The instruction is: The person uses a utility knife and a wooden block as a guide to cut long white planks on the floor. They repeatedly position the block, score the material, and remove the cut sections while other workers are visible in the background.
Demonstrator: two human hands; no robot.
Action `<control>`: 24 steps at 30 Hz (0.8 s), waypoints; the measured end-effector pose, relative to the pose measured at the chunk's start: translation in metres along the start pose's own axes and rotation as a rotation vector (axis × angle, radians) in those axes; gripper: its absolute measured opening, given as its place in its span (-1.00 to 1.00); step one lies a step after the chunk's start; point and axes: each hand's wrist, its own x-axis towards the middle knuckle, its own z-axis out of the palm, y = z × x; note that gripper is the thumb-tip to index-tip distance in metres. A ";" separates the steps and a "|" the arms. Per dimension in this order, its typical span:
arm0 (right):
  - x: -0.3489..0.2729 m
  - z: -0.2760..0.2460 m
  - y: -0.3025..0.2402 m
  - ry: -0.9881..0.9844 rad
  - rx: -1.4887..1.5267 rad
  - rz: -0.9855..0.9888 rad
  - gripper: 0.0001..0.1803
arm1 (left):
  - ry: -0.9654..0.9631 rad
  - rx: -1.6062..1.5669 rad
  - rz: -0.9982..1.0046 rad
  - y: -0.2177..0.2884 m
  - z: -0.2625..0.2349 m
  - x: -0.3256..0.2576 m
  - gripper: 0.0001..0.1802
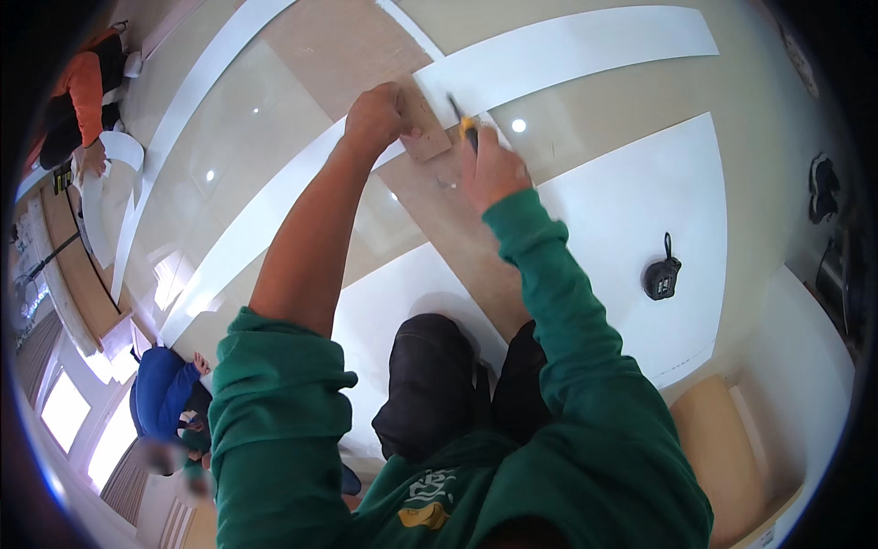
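My left hand (pixel 377 117) is closed, its fingers curled at the edge of a small brown board (pixel 428 139). That board lies across a long white strip (pixel 567 53). In my right hand (pixel 494 170) is a yellow-and-black handled tool (pixel 469 128), its slim dark shaft or blade pointing away from me over the white strip; its exact kind is unclear. Beneath both hands runs a long brown board (pixel 439 197). My knees are by a large white sheet (pixel 402 297) next to the brown board.
Right of me a black tape measure (pixel 661 278) rests on another white sheet (pixel 631 201). Dark shoes (pixel 823 188) are at the far right. A curved white strip (pixel 169 137) lies left. A person in an orange sleeve (pixel 89 96) and one in blue (pixel 165 393) are on the left.
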 end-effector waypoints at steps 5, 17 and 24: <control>0.055 0.007 -0.025 -0.062 -0.008 0.010 -0.70 | -0.026 -0.015 -0.061 0.006 -0.006 -0.004 -0.47; 0.070 0.021 -0.022 -0.108 -0.061 -0.020 -0.66 | -0.032 -0.004 -0.051 0.012 -0.010 -0.007 -0.46; 0.070 0.010 -0.036 -0.194 -0.120 0.061 -0.67 | 0.020 0.035 0.009 0.003 -0.004 -0.005 -0.46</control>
